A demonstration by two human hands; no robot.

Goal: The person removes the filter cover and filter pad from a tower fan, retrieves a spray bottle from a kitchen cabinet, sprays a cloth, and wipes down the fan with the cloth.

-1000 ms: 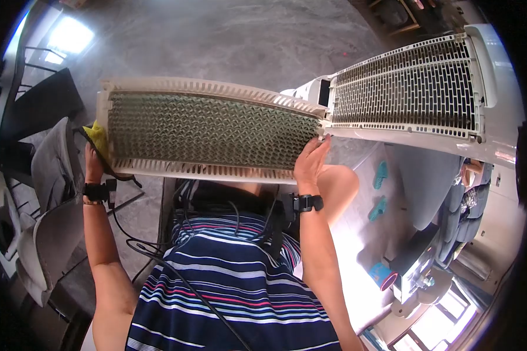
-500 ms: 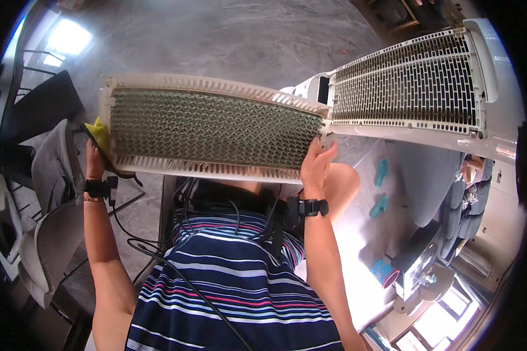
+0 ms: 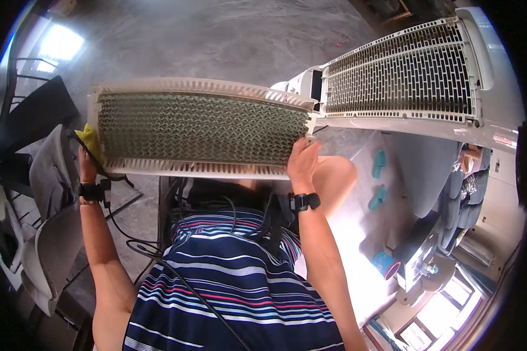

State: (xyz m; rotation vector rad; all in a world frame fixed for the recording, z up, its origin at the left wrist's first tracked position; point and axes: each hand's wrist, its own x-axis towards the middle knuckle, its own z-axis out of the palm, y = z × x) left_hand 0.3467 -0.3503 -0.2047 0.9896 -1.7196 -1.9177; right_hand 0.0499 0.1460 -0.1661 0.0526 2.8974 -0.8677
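A long white-framed cooler panel (image 3: 202,130) with a dusty greenish honeycomb pad spans the space above my lap. At its left end my left hand (image 3: 87,168) is closed on a yellow cloth (image 3: 89,142) with a dark edge, which is pressed against the frame; most of those fingers are hidden. My right hand (image 3: 302,165) grips the panel's lower right corner, thumb up along the end. Just beyond that corner is the white air cooler (image 3: 490,61), lying on its side with its slotted grille (image 3: 398,76) facing me.
Grey chairs (image 3: 50,225) stand to my left. Black cables (image 3: 152,248) trail beside my lap. On the floor to the right lie teal slippers (image 3: 379,164). Farther right, another person's arm (image 3: 469,158) shows by a grey sofa (image 3: 464,202).
The panel and both my hands have shifted slightly left in view. The cooler also appears a little farther left and higher, so the view has moved too. Both holds stay the same.
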